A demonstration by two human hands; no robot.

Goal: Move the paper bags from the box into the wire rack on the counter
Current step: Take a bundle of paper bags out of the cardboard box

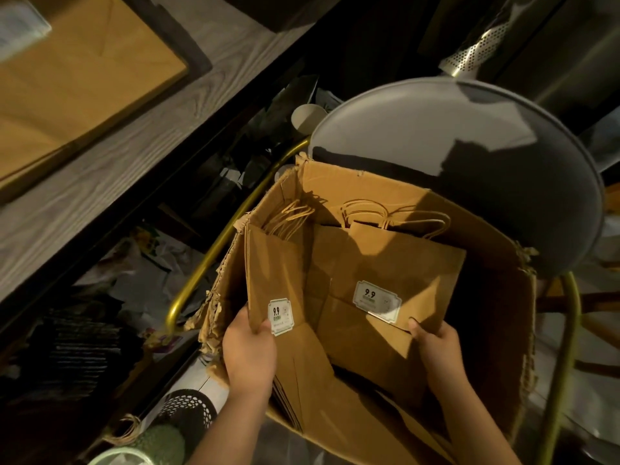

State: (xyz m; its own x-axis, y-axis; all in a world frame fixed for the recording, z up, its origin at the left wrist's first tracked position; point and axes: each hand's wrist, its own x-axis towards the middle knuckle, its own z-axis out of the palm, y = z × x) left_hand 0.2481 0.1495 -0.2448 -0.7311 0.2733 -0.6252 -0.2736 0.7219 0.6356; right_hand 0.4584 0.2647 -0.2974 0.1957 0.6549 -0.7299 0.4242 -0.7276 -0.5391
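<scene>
An open, torn cardboard box (pixel 496 297) sits on a chair below me and holds several flat brown paper bags with twisted handles. My left hand (pixel 250 350) grips the near edge of an upright stack of bags (pixel 278 273) at the box's left side, thumb by a white 9.9 sticker. My right hand (pixel 436 347) pinches the near corner of a flat bag (pixel 385 263) that lies tilted in the middle of the box and also bears a 9.9 sticker. No wire rack can be made out in this view.
A grey round chair back (pixel 469 135) with brass tubing (pixel 208 263) stands behind the box. A wood-grain counter (pixel 117 162) runs along the upper left, with brown paper bags (pixel 84 78) lying on it. Clutter fills the dark shelf under the counter.
</scene>
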